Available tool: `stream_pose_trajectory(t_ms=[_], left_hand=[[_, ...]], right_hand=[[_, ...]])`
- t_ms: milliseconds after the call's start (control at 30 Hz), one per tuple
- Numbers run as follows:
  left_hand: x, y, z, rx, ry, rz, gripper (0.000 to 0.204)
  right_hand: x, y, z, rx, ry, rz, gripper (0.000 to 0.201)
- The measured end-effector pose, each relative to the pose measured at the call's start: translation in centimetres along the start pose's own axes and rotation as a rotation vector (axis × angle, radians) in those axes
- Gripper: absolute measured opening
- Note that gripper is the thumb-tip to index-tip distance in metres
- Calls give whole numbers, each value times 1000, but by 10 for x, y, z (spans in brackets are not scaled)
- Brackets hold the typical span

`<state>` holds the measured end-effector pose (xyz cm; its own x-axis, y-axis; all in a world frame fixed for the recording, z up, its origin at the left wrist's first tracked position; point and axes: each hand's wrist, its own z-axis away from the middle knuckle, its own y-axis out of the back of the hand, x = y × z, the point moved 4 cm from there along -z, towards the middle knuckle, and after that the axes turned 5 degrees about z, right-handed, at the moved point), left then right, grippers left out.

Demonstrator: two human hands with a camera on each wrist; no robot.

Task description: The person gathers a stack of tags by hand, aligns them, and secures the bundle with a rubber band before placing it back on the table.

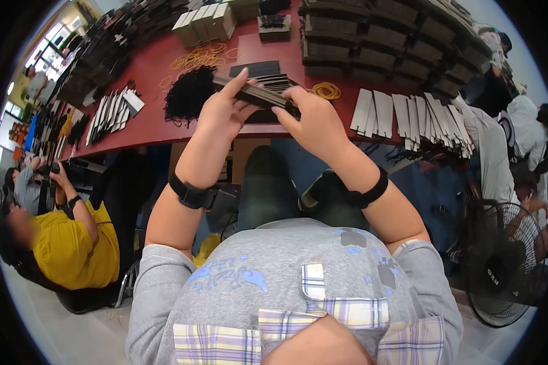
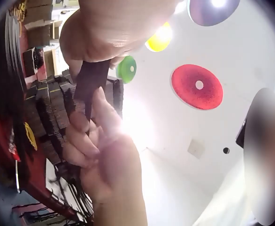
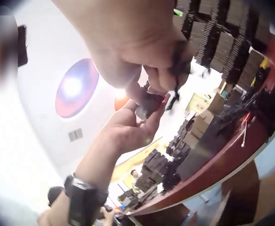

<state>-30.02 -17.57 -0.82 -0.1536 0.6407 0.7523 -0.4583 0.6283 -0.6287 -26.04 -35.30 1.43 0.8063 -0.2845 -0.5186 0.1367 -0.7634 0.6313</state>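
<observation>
Both hands hold a stack of narrow dark flat strips (image 1: 263,97) just above the table's near edge. At its left end, the left hand (image 1: 221,114) grips with the thumb laid along the top. My right hand (image 1: 318,120) pinches the right end between thumb and fingers. A bushy bunch of black cords (image 1: 189,96) lies beside the left end of the stack. In the left wrist view, the dark stack (image 2: 91,80) spans from one hand to the other. More dark strips (image 1: 256,68) lie on the table behind the hands.
On the red table (image 1: 158,67), yellow rubber bands (image 1: 326,90) lie right of the hands and more loose bands (image 1: 201,56) behind. Pale strips (image 1: 408,118) spread at right, others (image 1: 112,112) at left. Tall stacks (image 1: 371,45) stand behind. A fan (image 1: 505,261) and a seated person (image 1: 79,243) flank me.
</observation>
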Motion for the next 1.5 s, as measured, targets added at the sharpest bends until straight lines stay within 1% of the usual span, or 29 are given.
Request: stream_pose_trajectory(t_ms=[33,67,100,200,233,333,367,433,467,500,600,633,733,833,933,967,1067,1133,1200,1300,1400,1500], left_hand=[[3,17,1,15,-5,-13,29],[5,34,0,28,-10,-26,30],[6,45,-1,-24,-11,-19,30],[3,72,6,3,15,-98,27],[0,80,4,72,-30,-137,27],[0,92,10,137,-379,-564,32],[-2,99,10,140,-803,-812,42],[1,74,28,-16,-1071,-1168,48],[-2,62,37,-101,-1200,-1345,51],[-11,55,38,-194,-1194,-1408,61],[-24,35,33,-359,-1121,-1728,66],[-27,34,29,-366,-1102,-1775,66],[-31,37,20,-434,-981,-1766,64],[-29,35,19,-441,-959,-1763,63],[-27,33,19,-436,-962,-1753,62],[-27,32,20,-421,-960,-1748,61],[-28,28,22,-394,-957,-1745,60],[-29,30,20,-392,-949,-1762,61],[-28,31,20,-400,-946,-1749,60],[-29,34,20,-398,-956,-1739,58],[-29,34,21,-395,-949,-1742,57],[-28,33,21,-398,-946,-1747,58]], right_hand=[[1,-4,1,-95,-68,-1,27],[4,-7,0,-146,-38,10,28],[10,-13,1,-195,-12,23,29],[23,-29,4,-306,17,47,30],[27,-33,3,-332,20,54,30],[35,-39,5,-365,3,155,30],[37,-40,6,-358,-4,155,29],[41,-41,6,-341,-20,159,28],[40,-41,6,-363,-28,182,28],[37,-41,6,-385,-36,206,29],[39,-41,5,-412,-36,222,30],[41,-40,4,-416,-32,220,30],[41,-35,0,-472,-93,233,31],[26,-14,-15,-300,-3,261,32],[46,-15,-49,-140,41,243,33],[52,-23,-62,-91,127,258,36],[71,-62,-88,-235,126,271,37],[72,-79,-86,-355,129,377,33],[66,-83,-76,-368,96,421,33],[51,-77,-73,-407,49,495,41],[56,-78,-73,-467,9,538,42],[59,-77,-66,-424,85,492,49]])
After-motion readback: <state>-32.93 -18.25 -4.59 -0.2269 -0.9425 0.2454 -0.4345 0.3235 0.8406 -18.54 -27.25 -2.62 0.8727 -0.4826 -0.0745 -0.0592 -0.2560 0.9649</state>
